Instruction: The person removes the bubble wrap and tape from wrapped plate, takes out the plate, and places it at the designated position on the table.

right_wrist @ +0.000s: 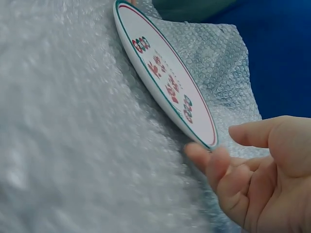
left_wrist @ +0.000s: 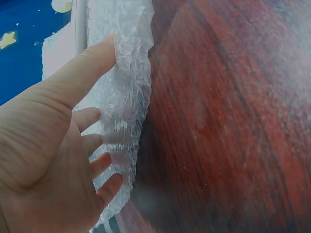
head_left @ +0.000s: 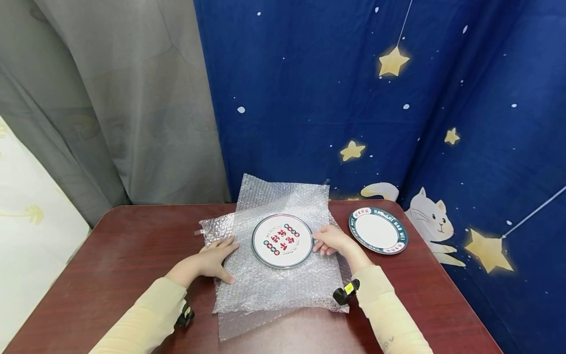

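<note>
A white oval plate [head_left: 283,241] with red characters and a green-and-red rim line lies on sheets of bubble wrap [head_left: 278,292]. At the plate's right edge is my right hand [head_left: 330,239]. In the right wrist view, the fingertips [right_wrist: 198,151] touch the rim from below while the thumb [right_wrist: 250,133] stands apart from it. My left hand [head_left: 216,260] rests with spread fingers on the left margin of the bubble wrap. The left wrist view shows its thumb [left_wrist: 92,63] and fingertips against the crumpled wrap edge [left_wrist: 129,82], pinching nothing.
Another oval plate [head_left: 378,231], white with a dark green lettered rim, lies to the right of the wrap. Everything rests on a reddish-brown wooden table [head_left: 119,270]. Behind its far edge hang a grey curtain [head_left: 159,123] and a blue starry curtain [head_left: 300,98].
</note>
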Motion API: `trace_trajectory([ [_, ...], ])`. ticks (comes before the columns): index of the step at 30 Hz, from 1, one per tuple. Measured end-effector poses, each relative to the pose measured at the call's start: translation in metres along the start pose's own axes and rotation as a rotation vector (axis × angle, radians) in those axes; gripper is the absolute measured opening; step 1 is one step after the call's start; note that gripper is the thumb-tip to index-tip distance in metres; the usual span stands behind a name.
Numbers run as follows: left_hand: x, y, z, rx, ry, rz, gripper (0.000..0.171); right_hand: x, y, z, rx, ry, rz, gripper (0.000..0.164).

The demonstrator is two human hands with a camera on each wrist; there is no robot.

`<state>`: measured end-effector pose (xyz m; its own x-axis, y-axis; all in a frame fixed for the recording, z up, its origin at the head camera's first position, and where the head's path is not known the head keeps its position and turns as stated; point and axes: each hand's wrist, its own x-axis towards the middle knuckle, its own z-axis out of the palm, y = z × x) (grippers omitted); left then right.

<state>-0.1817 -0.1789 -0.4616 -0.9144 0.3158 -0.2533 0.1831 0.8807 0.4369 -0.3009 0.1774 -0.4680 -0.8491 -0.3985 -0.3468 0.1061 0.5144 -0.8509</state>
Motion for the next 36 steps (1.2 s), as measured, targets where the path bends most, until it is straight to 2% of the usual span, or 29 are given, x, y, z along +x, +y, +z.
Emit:
trace_trajectory([
  [7, -0.001, 0.001, -0.001, -0.012, 0.001, 0.007, 0.102, 0.002, 0.014, 0.010, 0.181, -0.045, -0.017, 0.020],
  [11, -0.001, 0.001, -0.001, -0.011, 0.003, 0.007, 0.102, 0.001, 0.018, 0.014, 0.229, -0.052, -0.028, 0.015],
  [23, -0.002, 0.001, 0.000, -0.014, 0.005, 0.007, 0.102, -0.001, 0.025, 0.023, 0.284, 0.019, -0.052, 0.015],
  [28, -0.002, 0.002, 0.000, -0.016, 0.000, 0.008, 0.101, -0.006, 0.024, 0.024, 0.297, 0.014, -0.086, 0.008],
  [36, -0.003, 0.002, -0.001, -0.021, 0.009, 0.005, 0.101, -0.005, 0.026, 0.025, 0.316, 0.016, -0.060, 0.015],
])
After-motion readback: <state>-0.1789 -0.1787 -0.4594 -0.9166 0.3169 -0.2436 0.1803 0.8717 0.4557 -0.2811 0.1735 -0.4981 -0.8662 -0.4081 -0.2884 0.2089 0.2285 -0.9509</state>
